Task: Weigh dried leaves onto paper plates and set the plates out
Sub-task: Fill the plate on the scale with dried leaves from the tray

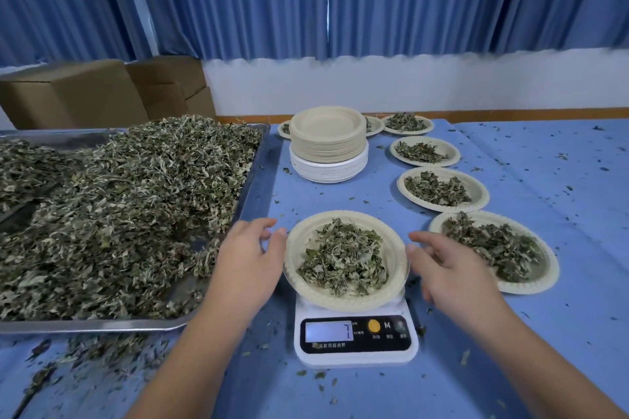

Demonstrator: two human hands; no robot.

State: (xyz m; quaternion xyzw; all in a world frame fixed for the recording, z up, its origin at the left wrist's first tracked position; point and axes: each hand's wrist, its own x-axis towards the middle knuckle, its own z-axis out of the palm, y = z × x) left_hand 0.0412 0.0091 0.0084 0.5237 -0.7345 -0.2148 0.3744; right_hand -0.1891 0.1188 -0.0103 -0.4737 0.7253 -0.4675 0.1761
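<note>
tray [102, 325] of loose leaves [136, 214] is lying left of the scale [355, 340]. one stack [328, 143] of empty plates is standing beyond the scale. six filled plates [480, 190] are sitting beyond and right of the scale, two partly hidden. one loaded plate [391, 241] is resting on the scale; it is round, with no long axis. left hand [248, 258] and right hand [452, 269] are flanking it, about equally near, fingers loosely spread, holding nothing. rim contact cannot be confirmed. the next move is probably calling for a two-sided lift.
</note>
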